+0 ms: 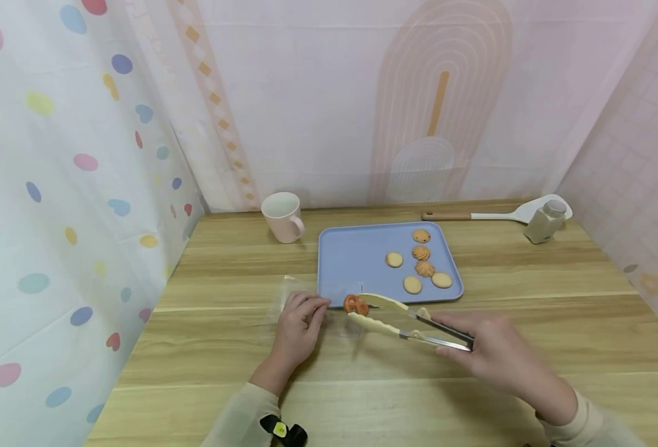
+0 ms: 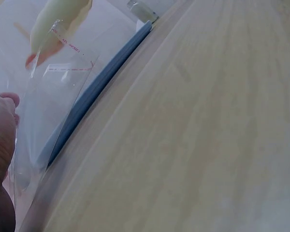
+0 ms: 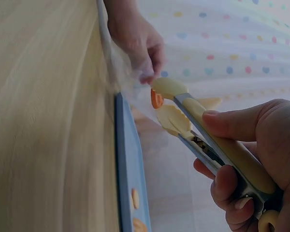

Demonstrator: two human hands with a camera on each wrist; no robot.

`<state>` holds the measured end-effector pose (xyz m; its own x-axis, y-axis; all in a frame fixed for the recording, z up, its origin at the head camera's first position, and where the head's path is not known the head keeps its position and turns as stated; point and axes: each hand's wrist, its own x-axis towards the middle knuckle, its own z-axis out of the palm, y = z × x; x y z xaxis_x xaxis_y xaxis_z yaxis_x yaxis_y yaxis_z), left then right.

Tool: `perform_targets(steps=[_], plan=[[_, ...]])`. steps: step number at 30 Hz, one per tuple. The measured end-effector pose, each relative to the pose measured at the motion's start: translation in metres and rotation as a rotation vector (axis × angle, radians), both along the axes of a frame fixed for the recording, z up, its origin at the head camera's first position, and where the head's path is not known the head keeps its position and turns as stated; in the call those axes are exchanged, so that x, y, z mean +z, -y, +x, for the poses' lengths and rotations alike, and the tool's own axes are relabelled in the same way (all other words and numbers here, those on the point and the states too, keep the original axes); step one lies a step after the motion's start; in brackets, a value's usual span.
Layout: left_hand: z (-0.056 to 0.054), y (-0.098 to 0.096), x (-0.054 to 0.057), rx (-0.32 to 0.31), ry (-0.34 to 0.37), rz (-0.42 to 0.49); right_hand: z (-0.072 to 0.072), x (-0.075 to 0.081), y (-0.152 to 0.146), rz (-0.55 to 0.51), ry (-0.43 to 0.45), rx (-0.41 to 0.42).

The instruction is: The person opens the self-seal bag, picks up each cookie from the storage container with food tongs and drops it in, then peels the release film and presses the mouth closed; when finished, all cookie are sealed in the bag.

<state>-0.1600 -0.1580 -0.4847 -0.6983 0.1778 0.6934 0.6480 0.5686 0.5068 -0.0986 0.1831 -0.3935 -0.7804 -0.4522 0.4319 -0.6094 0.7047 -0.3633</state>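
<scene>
My left hand pinches a clear plastic bag at the tray's front left corner. My right hand grips a pair of tongs with cream-coloured tips. Between those tips sits a reddish-brown pretzel-shaped cookie, just right of the left fingers and by the bag. Whether the cookie is inside the bag's mouth, I cannot tell. Behind both hands lies a blue tray. On its right half are several cookies, among them a plain round one and a swirled one.
A pink mug stands behind the tray's left end. Along the back right lies a white spatula with a wooden handle, beside a glass shaker with a grey lid. Curtains hang around the wooden table.
</scene>
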Motion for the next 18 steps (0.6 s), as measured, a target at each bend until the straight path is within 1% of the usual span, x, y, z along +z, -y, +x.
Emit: perform_targets(steps=[3, 7, 14, 18], plan=[[0.000, 0.000, 0.000, -0.006, -0.020, 0.012, -0.001, -0.004, 0.007, 0.033, 0.001, 0.026], [0.000, -0.001, 0.001, -0.026, -0.049, 0.040, -0.005, -0.009, 0.017, 0.069, 0.019, 0.033], [0.000, -0.004, 0.003, -0.077, -0.106, 0.081, -0.016, -0.015, 0.040, 0.133, 0.076, 0.059], [0.001, -0.006, 0.003, -0.096, -0.110, 0.102, -0.023, -0.018, 0.054, 0.146, 0.101, 0.089]])
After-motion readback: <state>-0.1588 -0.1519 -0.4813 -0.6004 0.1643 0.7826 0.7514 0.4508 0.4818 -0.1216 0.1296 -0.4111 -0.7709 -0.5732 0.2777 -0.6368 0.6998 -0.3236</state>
